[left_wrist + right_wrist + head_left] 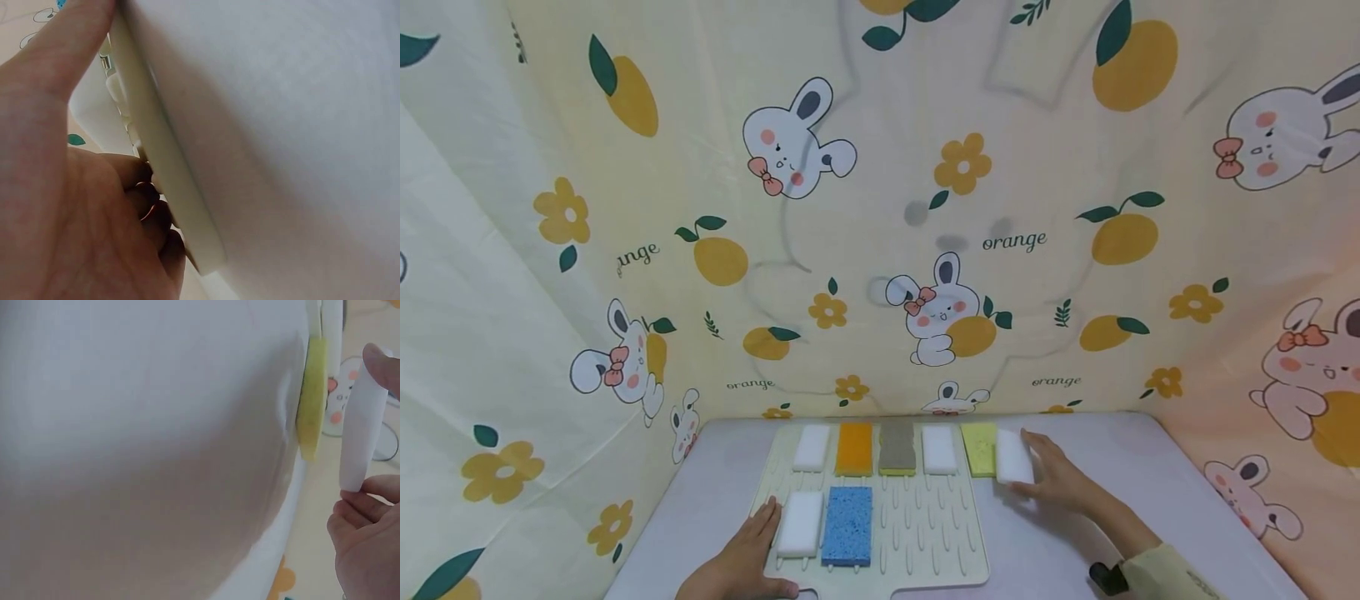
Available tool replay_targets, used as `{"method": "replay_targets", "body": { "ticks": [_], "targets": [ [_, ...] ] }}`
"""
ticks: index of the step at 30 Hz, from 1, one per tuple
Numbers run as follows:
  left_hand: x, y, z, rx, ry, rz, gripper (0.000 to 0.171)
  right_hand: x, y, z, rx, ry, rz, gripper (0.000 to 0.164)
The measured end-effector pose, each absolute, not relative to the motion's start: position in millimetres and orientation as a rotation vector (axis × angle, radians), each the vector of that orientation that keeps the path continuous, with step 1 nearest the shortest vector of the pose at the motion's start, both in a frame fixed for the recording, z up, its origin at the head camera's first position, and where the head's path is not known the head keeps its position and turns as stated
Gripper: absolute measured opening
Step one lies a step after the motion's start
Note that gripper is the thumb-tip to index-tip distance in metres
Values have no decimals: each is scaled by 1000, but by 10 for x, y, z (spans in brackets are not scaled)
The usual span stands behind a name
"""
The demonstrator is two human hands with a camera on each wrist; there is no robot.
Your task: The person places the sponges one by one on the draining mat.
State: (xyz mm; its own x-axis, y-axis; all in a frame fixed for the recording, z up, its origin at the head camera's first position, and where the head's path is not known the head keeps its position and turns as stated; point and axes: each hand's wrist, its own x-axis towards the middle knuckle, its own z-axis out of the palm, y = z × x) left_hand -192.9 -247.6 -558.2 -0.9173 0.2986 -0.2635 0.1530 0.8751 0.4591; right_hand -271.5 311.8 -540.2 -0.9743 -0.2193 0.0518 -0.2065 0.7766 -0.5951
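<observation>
In the head view my right hand (1051, 473) pinches a white sponge (1015, 457) at its two ends, thumb at the near one. The right wrist view shows this sponge (364, 425) raised, with a gap between it and the yellow sponge (312, 400). That yellow sponge (978, 450) lies flat at the far right corner of a cream pegged board (925, 533). My left hand (741, 554) rests at the board's near left corner, fingers along the side beside another white sponge (801, 523), thumb at the front edge.
Along the board's far row lie a white sponge (812, 447), an orange sponge (854, 448), a grey-topped sponge (897, 448) and a white sponge (939, 449). A blue sponge (847, 525) lies in the near row. Patterned cloth (880, 208) hangs behind the white table (1097, 442).
</observation>
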Motion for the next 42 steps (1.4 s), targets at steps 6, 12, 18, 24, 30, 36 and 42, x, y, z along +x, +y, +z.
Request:
{"method": "replay_targets", "body": {
  "ticks": [6,12,18,24,30,36,42],
  "targets": [
    [-1905,-2465,-5544,366,2726,640,135,-2630,3024,-5372,-401,2946,-1010,117],
    [-1881,-2440,-5499,351,2725,638,134,-2581,2953,-5390,-413,2953,-1018,119],
    [-1867,-2425,-5467,344,2733,613,134,-2528,2855,-5409,-418,2945,-1014,121],
    [-1877,-2420,-5471,314,2728,602,136,-2486,2763,-5447,-444,2949,-992,122],
    [-1882,-2429,-5496,314,2725,612,136,-2415,2670,-5481,-512,2961,-1007,121],
    [-1878,-2435,-5493,351,2732,615,134,-2321,2531,-5475,-540,2943,-1038,119],
    [-1884,-2442,-5505,368,2737,609,134,-2268,2383,-5486,-544,2947,-1038,120]
  ]
}}
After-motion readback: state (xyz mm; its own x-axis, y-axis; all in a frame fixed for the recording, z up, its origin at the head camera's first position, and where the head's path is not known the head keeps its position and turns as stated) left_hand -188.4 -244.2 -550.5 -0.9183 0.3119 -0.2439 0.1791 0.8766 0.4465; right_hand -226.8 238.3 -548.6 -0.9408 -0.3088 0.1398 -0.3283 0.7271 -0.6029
